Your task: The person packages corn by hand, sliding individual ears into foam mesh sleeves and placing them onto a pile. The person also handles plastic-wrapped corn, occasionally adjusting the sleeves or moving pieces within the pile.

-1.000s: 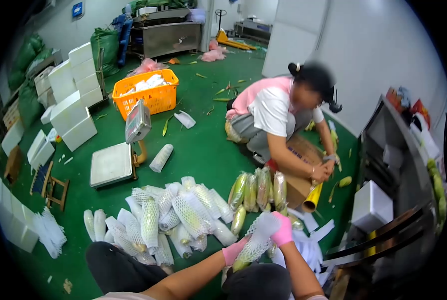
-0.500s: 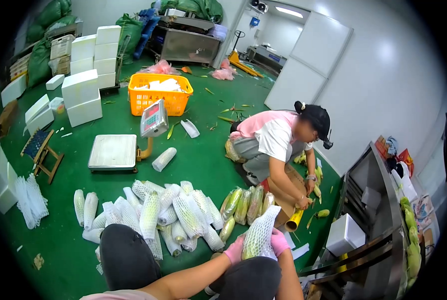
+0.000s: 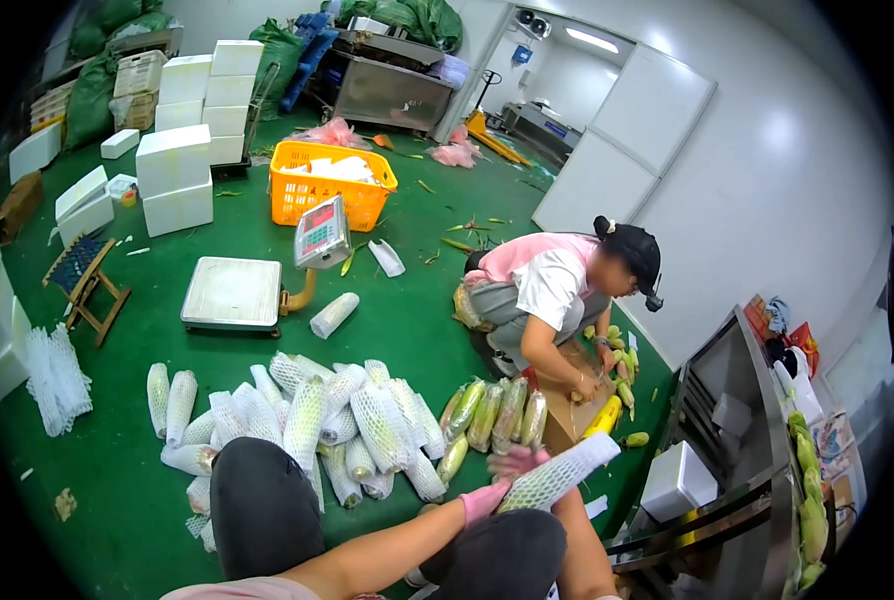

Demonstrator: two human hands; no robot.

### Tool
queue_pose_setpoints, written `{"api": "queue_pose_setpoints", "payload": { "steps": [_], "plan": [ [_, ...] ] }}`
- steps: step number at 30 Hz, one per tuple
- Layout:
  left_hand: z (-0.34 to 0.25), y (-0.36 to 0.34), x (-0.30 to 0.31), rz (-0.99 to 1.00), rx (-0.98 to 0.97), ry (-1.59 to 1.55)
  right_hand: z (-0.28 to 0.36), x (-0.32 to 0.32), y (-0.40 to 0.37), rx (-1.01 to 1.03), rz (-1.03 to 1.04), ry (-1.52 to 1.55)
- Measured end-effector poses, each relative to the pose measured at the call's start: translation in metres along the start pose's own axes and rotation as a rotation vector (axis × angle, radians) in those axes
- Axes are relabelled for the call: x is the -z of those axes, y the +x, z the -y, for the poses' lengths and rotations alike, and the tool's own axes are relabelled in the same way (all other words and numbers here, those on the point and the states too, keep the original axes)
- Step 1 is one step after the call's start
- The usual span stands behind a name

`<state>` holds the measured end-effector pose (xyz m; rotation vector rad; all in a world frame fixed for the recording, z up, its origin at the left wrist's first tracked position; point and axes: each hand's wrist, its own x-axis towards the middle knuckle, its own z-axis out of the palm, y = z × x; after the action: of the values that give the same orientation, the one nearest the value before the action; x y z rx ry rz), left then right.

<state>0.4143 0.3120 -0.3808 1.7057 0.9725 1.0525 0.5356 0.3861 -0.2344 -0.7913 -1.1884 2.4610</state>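
An ear of corn in a white foam net sleeve [image 3: 557, 478] lies tilted over my right knee, its upper end pointing right. My left hand [image 3: 485, 502], in a pink glove, is closed at the sleeve's lower end. My right hand [image 3: 516, 461], also pink-gloved, is partly hidden behind the corn; its fingers are blurred by motion at the sleeve's far side. Just beyond lie several corn ears in clear wrap [image 3: 510, 412]. A heap of net-sleeved corn [image 3: 377, 425] spreads on the floor before my knees.
A co-worker [image 3: 557, 290] crouches ahead, hands at a cardboard box [image 3: 572, 415] beside a yellow roll [image 3: 604, 417]. A scale [image 3: 232, 292], an orange basket [image 3: 332, 205] and white foam boxes [image 3: 177, 205] stand farther off. A metal rack [image 3: 757, 500] is on the right.
The sleeved corn has tipped from nearly upright to slanting right. My right hand has moved left behind it. The co-worker's hands have shifted slightly over the box.
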Motion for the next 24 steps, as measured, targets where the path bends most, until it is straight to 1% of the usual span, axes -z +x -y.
{"api": "queue_pose_setpoints", "payload": {
  "steps": [1, 2, 3, 5, 6, 7, 8, 9, 10, 11, 12, 13, 15, 16, 17, 18, 19, 20, 21, 22, 24],
  "plan": [
    [0.021, 0.008, -0.008, 0.011, -0.010, 0.131, 0.010, -0.025, -0.002, -0.125, 0.169, -0.016],
    [0.016, 0.009, -0.009, 0.018, 0.050, 0.006, 0.007, -0.004, 0.006, -0.118, 0.220, 0.018],
    [0.002, 0.009, -0.005, 0.024, 0.151, -0.208, -0.002, 0.031, 0.015, -0.113, 0.269, 0.056],
    [-0.035, 0.009, 0.002, 0.030, 0.356, -0.804, -0.005, 0.044, 0.014, -0.140, 0.305, 0.296],
    [-0.051, 0.007, 0.004, 0.031, 0.418, -1.042, 0.004, 0.029, 0.007, -0.165, 0.295, 0.493],
    [-0.063, 0.004, 0.008, 0.024, 0.453, -1.209, 0.010, 0.018, 0.000, -0.185, 0.283, 0.689],
    [-0.072, 0.003, 0.007, -0.003, 0.469, -1.326, 0.017, 0.023, -0.010, -0.102, -0.135, 0.264],
    [-0.083, -0.002, 0.011, -0.038, 0.479, -1.395, 0.014, 0.026, -0.010, -0.143, -0.097, 0.488],
    [-0.089, -0.004, 0.010, -0.074, 0.460, -1.411, 0.010, 0.030, -0.007, -0.181, -0.054, 0.710],
    [-0.088, -0.003, 0.010, -0.156, 0.483, -1.427, 0.006, 0.027, -0.006, -0.221, -0.008, 0.931],
    [-0.086, -0.003, 0.009, -0.240, 0.507, -1.442, 0.001, 0.022, -0.013, 0.011, -0.168, 0.301],
    [-0.081, -0.003, 0.007, -0.328, 0.529, -1.456, -0.001, 0.019, -0.012, 0.016, -0.219, 0.241],
    [-0.071, -0.004, 0.007, -0.422, 0.464, -1.441, -0.006, 0.003, -0.009, 0.019, -0.324, 0.123],
    [-0.068, -0.004, 0.003, -0.484, 0.436, -1.409, -0.007, -0.007, -0.008, 0.043, -0.417, 0.122],
    [-0.080, -0.008, 0.008, -0.544, 0.408, -1.377, -0.016, -0.010, -0.004, 0.034, -0.422, 0.118],
    [-0.088, -0.013, 0.013, -0.581, 0.316, -1.373, -0.027, -0.007, 0.002, 0.027, -0.430, 0.116],
    [-0.074, -0.009, 0.006, -0.615, 0.280, -1.263, -0.037, 0.003, 0.009, 0.021, -0.436, 0.115],
    [-0.046, -0.001, -0.004, -0.648, 0.241, -1.149, -0.056, 0.054, 0.016, 0.004, -0.249, 0.080],
    [-0.029, 0.005, -0.009, -0.683, 0.194, -1.032, -0.056, 0.067, 0.012, 0.117, -0.317, 0.026],
    [-0.027, 0.003, -0.006, -0.704, 0.159, -1.033, -0.053, 0.077, 0.012, 0.230, -0.381, -0.029],
    [-0.038, -0.003, 0.008, -0.656, 0.118, -0.945, -0.051, 0.090, 0.013, 0.450, -0.508, -0.127]
  ]
}}
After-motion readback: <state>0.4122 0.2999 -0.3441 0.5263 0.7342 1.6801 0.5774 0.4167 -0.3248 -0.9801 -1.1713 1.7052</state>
